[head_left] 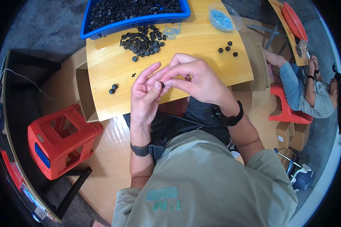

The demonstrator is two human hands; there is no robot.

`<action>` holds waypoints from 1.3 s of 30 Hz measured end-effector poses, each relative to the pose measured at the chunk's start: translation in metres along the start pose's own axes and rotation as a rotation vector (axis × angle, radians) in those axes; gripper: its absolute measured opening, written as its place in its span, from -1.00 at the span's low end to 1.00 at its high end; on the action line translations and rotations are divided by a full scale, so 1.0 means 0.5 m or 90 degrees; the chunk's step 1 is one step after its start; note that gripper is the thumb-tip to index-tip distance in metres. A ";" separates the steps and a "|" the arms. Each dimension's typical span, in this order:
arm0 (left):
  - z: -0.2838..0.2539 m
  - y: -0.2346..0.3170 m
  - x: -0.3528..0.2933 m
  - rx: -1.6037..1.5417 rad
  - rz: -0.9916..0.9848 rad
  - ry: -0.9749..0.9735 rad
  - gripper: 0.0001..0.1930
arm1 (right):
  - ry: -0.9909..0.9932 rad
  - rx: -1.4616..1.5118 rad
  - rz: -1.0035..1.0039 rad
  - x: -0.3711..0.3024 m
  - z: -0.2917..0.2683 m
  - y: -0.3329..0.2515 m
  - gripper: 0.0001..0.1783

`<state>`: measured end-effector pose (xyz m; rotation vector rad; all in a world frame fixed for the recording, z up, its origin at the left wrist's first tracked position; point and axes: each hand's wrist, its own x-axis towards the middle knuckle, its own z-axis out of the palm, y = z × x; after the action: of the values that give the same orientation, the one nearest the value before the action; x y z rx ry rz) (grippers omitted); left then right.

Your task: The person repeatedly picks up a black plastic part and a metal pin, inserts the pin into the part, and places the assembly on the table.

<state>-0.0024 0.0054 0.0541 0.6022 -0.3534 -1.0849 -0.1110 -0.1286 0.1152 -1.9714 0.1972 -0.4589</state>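
Small black part (pixel 163 85), exact shape unclear, was pinched in fingertips of left hand (pixel 144 94) and right hand (pixel 196 78) above yellow table (pixel 106 68); blue tray (pixel 147 21) was seen at far edge, red stool (pixel 57 151) at left.

Fisheye camera: looking down from wearer's head at near range, facing hands (pixel 196 78) at frame centre; shirt (pixel 210 181) filling lower centre.

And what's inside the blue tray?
Lots of small black parts. They cover the bottom of the tray, so anything underneath is hidden. Its far end is out of view.
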 end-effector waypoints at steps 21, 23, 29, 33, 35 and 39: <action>-0.010 -0.007 0.003 0.004 -0.028 0.021 -0.65 | 0.023 -0.115 -0.017 0.000 0.012 0.004 -0.77; -0.024 -0.016 0.001 0.007 -0.029 0.044 -0.68 | 0.029 -0.150 -0.016 0.003 0.010 0.000 -0.77; -0.029 -0.016 -0.005 -0.043 -0.051 -0.004 -0.77 | 0.030 -0.171 -0.039 -0.002 0.025 0.006 -0.78; -0.037 -0.019 -0.009 0.041 -0.049 0.026 -0.77 | 0.035 -0.216 -0.085 -0.008 0.036 0.020 -0.70; -0.038 -0.021 -0.012 0.091 -0.049 0.040 -0.78 | 0.028 -0.232 -0.086 -0.009 0.038 0.025 -0.70; -0.042 -0.021 -0.013 0.033 -0.052 0.046 -0.77 | 0.024 -0.188 -0.072 -0.008 0.040 0.025 -0.72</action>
<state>-0.0013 0.0136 0.0313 0.7044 -0.2967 -1.1323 -0.1055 -0.1161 0.0955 -2.2730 0.1866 -0.5672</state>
